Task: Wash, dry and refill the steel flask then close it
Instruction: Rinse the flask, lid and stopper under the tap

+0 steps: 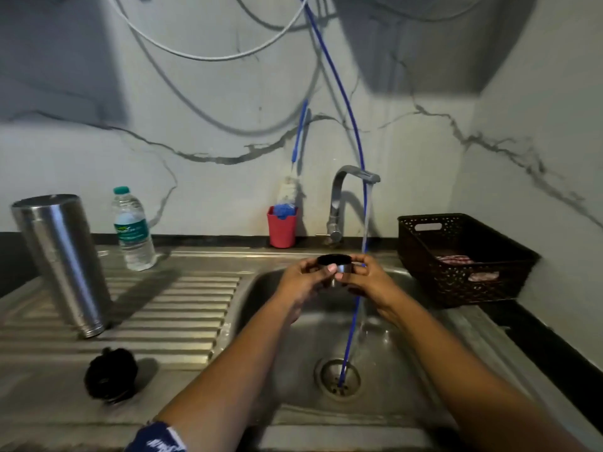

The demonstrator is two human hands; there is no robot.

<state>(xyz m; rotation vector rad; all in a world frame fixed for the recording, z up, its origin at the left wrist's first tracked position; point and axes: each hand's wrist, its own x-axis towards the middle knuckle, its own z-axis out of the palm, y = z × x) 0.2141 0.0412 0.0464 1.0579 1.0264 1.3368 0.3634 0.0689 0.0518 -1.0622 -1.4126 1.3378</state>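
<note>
Seen from the head camera, a person is holding a small steel cap (339,265) above the sink (261,321), its dark inside facing up. The left hand (301,277) is grasping it from the left, the grip curling round its rim and wall with the thumb lying across the front. The right hand (365,278) is grasping it from the right, the fingers wrapping its side. At the back of the sink the tap (339,197) is running, and its water stream (367,216) is falling just right of the cap, past the right hand's fingers, into the basin. A blue tube (350,125) is hanging beside the stream and reaching down into the sink's drain. The steel flask (62,259) is standing mouth-down on the ribbed drainboard (182,308) left of the sink, well apart from both hands. A black stopper (111,375) is lying on the table left of the sink, nearer the camera than the flask. A plastic water bottle (133,230) is standing behind the drainboard by the wall. A red holder (281,231) with a brush (288,190) in it is sitting behind the sink, left of the tap. A dark basket (456,282) holding a checked cloth (455,258) is sitting right of the sink.
</note>
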